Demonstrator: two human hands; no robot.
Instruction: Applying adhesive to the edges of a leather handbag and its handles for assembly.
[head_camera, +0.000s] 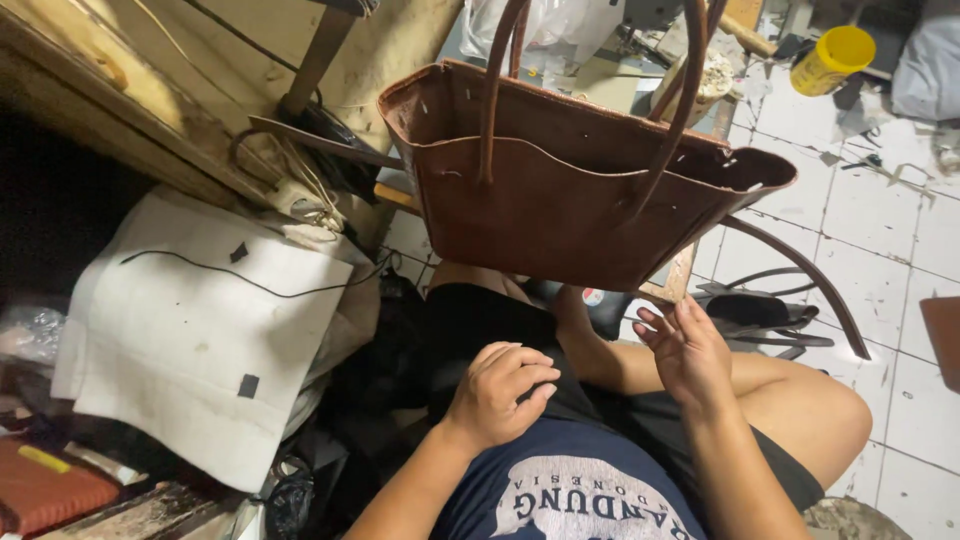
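**Empty hands beneath a hanging brown bag**

Neither hand grips anything. The left hand (497, 393) rests over the lap with fingers curled loosely inward, empty. The right hand (688, 349) is raised with fingers spread apart, also empty, just below the brown leather bag (560, 190). The bag hangs open-mouthed above the knees, its two long handles (490, 90) running up out of view. A white cloth (200, 330) lies left; a yellow tub (832, 58) stands on the white tiled floor (880, 240).
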